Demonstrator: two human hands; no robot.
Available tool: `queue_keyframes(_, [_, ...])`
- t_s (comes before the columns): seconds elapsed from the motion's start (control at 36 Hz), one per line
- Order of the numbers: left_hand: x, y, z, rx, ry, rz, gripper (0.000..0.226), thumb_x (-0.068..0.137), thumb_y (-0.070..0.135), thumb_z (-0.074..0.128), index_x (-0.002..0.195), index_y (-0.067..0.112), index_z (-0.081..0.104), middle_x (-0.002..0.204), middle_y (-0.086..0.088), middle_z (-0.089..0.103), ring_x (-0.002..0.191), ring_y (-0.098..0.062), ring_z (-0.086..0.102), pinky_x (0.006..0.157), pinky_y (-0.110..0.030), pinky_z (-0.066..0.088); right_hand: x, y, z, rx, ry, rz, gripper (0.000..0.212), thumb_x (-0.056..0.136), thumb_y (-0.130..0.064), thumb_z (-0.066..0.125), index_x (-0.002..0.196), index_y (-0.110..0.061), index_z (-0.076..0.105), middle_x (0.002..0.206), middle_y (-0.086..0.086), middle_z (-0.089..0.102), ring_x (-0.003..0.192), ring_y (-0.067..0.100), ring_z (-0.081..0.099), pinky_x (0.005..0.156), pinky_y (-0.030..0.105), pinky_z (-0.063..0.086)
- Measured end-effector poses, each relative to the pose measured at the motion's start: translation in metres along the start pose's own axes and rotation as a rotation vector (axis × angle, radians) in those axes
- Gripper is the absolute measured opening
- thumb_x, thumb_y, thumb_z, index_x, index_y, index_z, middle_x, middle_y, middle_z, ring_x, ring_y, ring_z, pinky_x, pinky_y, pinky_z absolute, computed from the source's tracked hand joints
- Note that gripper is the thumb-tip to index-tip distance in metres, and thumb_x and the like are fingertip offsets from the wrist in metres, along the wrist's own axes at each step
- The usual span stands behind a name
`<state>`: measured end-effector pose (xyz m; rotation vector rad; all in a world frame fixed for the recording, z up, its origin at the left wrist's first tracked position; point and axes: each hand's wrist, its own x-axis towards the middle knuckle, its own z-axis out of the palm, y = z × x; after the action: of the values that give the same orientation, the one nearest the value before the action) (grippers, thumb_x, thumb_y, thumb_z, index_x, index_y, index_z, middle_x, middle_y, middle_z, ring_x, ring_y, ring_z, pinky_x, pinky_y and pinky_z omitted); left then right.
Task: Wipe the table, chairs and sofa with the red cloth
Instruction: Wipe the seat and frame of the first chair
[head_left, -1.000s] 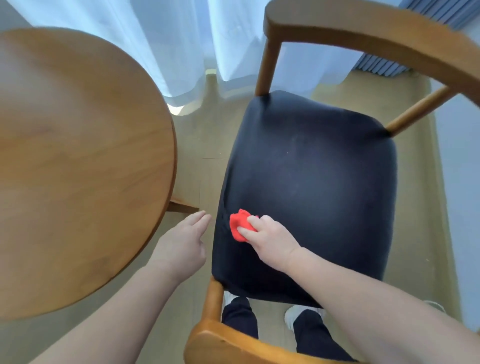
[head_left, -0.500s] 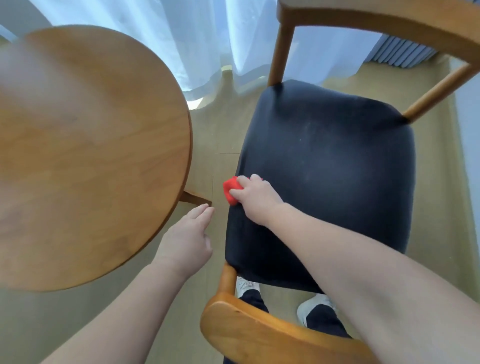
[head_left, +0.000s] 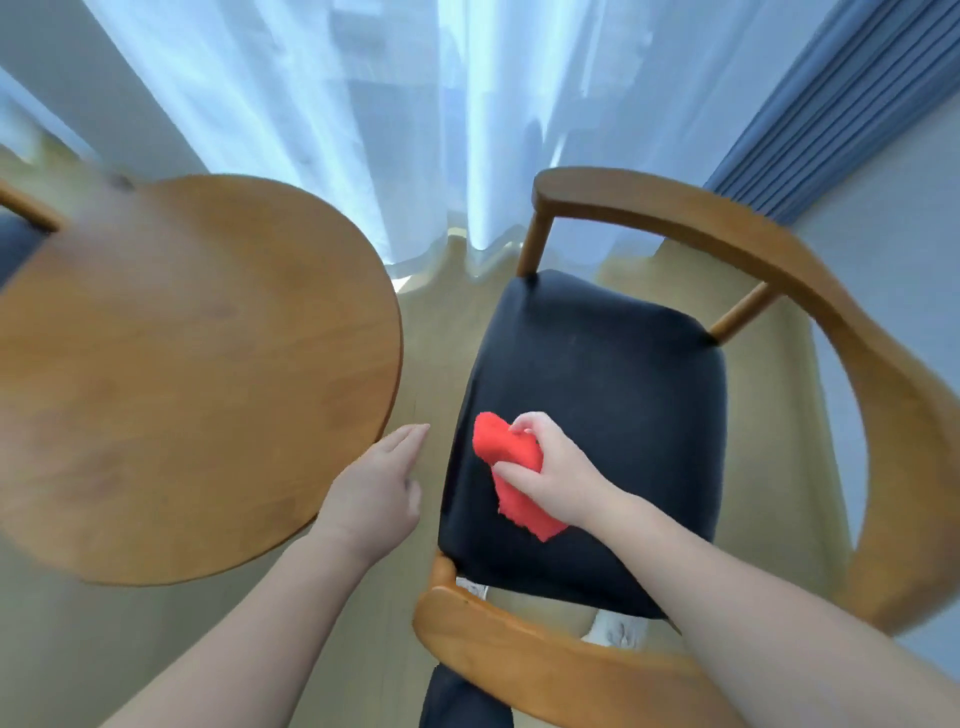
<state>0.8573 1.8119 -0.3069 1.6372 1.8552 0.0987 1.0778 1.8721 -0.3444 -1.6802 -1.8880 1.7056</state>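
Chair seat, mid-wipe.
Right hand (head_left: 553, 467) grips bunched red cloth (head_left: 511, 470) against dark seat (head_left: 613, 395) for rubbing; left hand (head_left: 374, 493) hovers relaxed, holding nothing, beside table (head_left: 182, 374).

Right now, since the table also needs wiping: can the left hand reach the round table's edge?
Probably yes: the left hand hovers open beside the rim of the table, with nothing visible between them.

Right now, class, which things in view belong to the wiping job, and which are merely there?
Job: cloth, right hand gripping it, chair, table.
Merely there: curtains, floor.
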Motion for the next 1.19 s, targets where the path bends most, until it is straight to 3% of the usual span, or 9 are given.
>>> queue_keyframes(0.19, [-0.012, 0.083, -0.083, -0.051, 0.139, 0.368, 0.077, 0.084, 0.025, 0.07, 0.148, 0.034, 0.028, 0.154, 0.011, 0.026, 0.136, -0.01, 0.035, 0.106, -0.018, 0.026, -0.073, -0.098, -0.082, 0.326, 0.03, -0.046, 0.015, 0.094, -0.029, 0.061, 0.104, -0.018, 0.065, 0.096, 0.008, 0.072, 0.083, 0.023, 0.07, 0.082, 0.048, 0.056])
queue_keyframes(0.31, [-0.019, 0.123, -0.119, -0.006, 0.157, 0.656, 0.049, 0.085, 0.027, 0.065, 0.131, 0.035, 0.049, 0.14, 0.007, 0.047, 0.125, -0.017, 0.047, 0.103, -0.033, 0.041, -0.11, -0.135, -0.109, 0.319, -0.02, -0.055, 0.022, 0.097, -0.037, 0.054, 0.106, -0.022, 0.069, 0.098, 0.004, 0.073, 0.09, 0.023, 0.07, 0.085, 0.044, 0.056])
queue_keyframes(0.36, [-0.022, 0.139, -0.134, -0.026, 0.12, 0.704, 0.039, 0.086, 0.025, 0.064, 0.122, 0.033, 0.055, 0.126, 0.01, 0.056, 0.111, -0.01, 0.054, 0.095, -0.027, 0.045, -0.125, -0.144, -0.119, 0.333, -0.039, -0.059, 0.025, 0.097, -0.041, 0.053, 0.107, -0.026, 0.07, 0.101, 0.003, 0.073, 0.095, 0.023, 0.069, 0.09, 0.046, 0.055])
queue_keyframes(0.5, [-0.026, 0.164, -0.152, -0.121, 0.013, 0.659, 0.029, 0.088, 0.019, 0.063, 0.116, 0.026, 0.059, 0.104, 0.014, 0.053, 0.093, 0.005, 0.048, 0.083, -0.006, 0.034, -0.154, -0.147, -0.137, 0.42, -0.087, -0.108, 0.05, 0.083, -0.046, 0.069, 0.128, -0.031, 0.055, 0.119, 0.003, 0.064, 0.101, 0.024, 0.067, 0.085, 0.046, 0.056])
queue_keyframes(0.58, [-0.028, 0.174, -0.155, -0.202, -0.003, 0.612, 0.017, 0.091, 0.023, 0.061, 0.107, 0.026, 0.061, 0.095, 0.014, 0.055, 0.091, 0.003, 0.05, 0.078, -0.008, 0.038, -0.169, -0.143, -0.142, 0.213, -0.037, -0.178, 0.067, 0.073, -0.039, 0.081, 0.13, -0.042, 0.046, 0.12, -0.009, 0.058, 0.102, 0.018, 0.066, 0.082, 0.036, 0.058])
queue_keyframes(0.72, [-0.028, 0.194, -0.16, -0.287, -0.033, 0.525, 0.009, 0.094, 0.033, 0.055, 0.096, 0.026, 0.059, 0.083, 0.01, 0.062, 0.08, -0.002, 0.056, 0.068, -0.013, 0.045, -0.177, -0.14, -0.14, 0.159, 0.194, -0.382, 0.017, 0.091, -0.021, 0.064, 0.104, -0.031, 0.066, 0.092, -0.008, 0.069, 0.083, 0.011, 0.066, 0.075, 0.029, 0.054])
queue_keyframes(0.94, [-0.021, 0.224, -0.164, -0.326, -0.193, 0.414, 0.029, 0.077, 0.041, 0.075, 0.1, 0.033, 0.06, 0.091, 0.003, 0.063, 0.084, -0.015, 0.063, 0.072, -0.028, 0.056, -0.171, -0.122, -0.167, 0.458, 0.373, -0.175, 0.028, 0.099, -0.013, 0.046, 0.084, -0.023, 0.067, 0.067, -0.01, 0.066, 0.065, 0.007, 0.058, 0.063, 0.026, 0.047])
queue_keyframes(1.08, [-0.016, 0.239, -0.156, -0.219, -0.145, 0.377, 0.012, 0.079, 0.043, 0.072, 0.082, 0.036, 0.063, 0.08, 0.01, 0.062, 0.076, -0.009, 0.062, 0.065, -0.023, 0.051, -0.161, -0.111, -0.178, 0.543, 0.275, -0.055, 0.02, 0.1, -0.022, 0.047, 0.099, -0.024, 0.067, 0.085, -0.002, 0.07, 0.079, 0.014, 0.061, 0.068, 0.03, 0.048])
queue_keyframes(1.19, [-0.01, 0.25, -0.15, -0.162, -0.06, 0.339, 0.015, 0.087, 0.035, 0.064, 0.073, 0.029, 0.062, 0.071, 0.01, 0.059, 0.068, -0.006, 0.055, 0.062, -0.018, 0.044, -0.159, -0.104, -0.179, 0.553, 0.146, -0.157, 0.023, 0.099, -0.033, 0.05, 0.12, -0.032, 0.058, 0.108, -0.004, 0.069, 0.101, 0.011, 0.064, 0.09, 0.031, 0.051])
